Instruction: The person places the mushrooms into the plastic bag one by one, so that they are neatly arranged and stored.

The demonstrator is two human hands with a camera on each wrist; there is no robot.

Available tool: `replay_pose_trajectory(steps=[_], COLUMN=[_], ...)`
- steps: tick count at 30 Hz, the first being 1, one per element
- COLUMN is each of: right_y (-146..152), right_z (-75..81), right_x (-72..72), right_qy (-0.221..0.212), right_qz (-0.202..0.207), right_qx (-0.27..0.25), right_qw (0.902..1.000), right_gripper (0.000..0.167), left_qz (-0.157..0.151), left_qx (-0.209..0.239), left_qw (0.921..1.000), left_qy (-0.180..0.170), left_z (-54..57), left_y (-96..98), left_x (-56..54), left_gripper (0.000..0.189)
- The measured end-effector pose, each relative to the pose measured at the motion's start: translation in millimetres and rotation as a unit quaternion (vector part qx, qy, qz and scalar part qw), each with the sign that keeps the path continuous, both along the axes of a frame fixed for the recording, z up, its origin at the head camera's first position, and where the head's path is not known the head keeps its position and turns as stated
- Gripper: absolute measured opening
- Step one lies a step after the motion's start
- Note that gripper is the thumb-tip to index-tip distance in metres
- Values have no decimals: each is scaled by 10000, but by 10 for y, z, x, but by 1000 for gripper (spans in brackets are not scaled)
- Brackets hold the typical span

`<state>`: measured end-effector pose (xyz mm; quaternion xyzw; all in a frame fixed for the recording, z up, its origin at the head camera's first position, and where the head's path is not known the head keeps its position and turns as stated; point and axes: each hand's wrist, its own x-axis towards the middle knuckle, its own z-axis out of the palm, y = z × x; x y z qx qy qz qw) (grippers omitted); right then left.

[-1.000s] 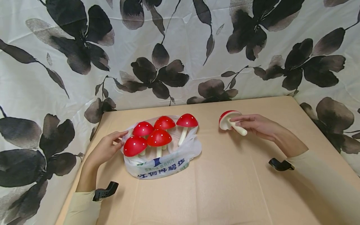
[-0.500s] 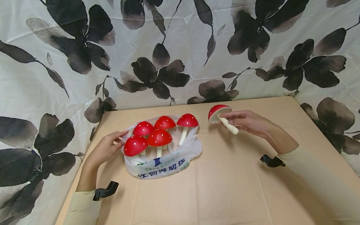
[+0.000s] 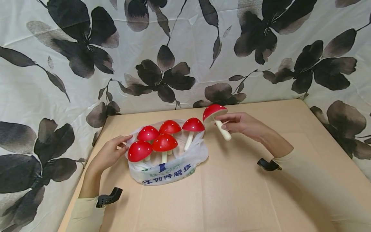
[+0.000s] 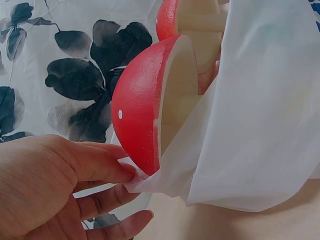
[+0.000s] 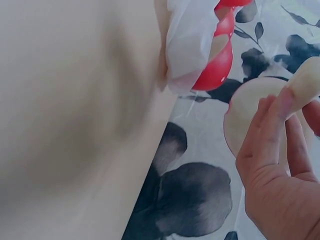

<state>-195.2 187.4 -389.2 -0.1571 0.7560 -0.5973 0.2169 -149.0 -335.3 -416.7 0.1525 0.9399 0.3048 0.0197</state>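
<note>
A white plastic bag [image 3: 174, 172] with printed lettering sits on the table, its mouth spread round several red toy mushrooms [image 3: 164, 142] with white dots and pale stems. At the bag's left side, my left hand [image 3: 111, 153] pinches the rim between thumb and fingers, as the left wrist view shows beside a red cap [image 4: 142, 105]. To the right of the bag, my right hand [image 3: 243, 125] holds another toy mushroom [image 3: 222, 130] by its stem, cap up and tilted left. That cap is close beside the rightmost mushroom in the bag. In the right wrist view, the pale cap underside [image 5: 245, 110] shows behind the fingers.
The beige table [image 3: 232, 193] reaches back to a white cloth [image 3: 203, 80] printed with dark flowers, which hangs behind and at both sides. A black wrist camera [image 3: 108, 197] is on the left forearm and another black device [image 3: 269, 164] on the right.
My right hand has carried its toy mushroom leftward and slightly back, closer to the bag. The left hand and the bag have stayed in place.
</note>
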Motion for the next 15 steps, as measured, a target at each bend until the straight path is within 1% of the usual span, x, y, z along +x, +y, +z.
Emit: replay_pose_trajectory(steps=[5,10,15], right_y=[-169,-326,-456], right_z=[0,-13,-24], right_x=[23,40,56], right_qy=[294,401,565], right_qz=[17,53,-3], right_qx=[-104,-135,-39], right_qw=[9995,9991,9984], right_gripper=[47,47,42], left_qz=[-20,-10,-42], left_qx=[0,5,-8], left_qw=[10000,10000,10000], left_qy=[27,5,16], left_z=[-10,-11,-7], left_y=[-12,-20,-28], left_x=[7,19,25], left_gripper=[46,47,47])
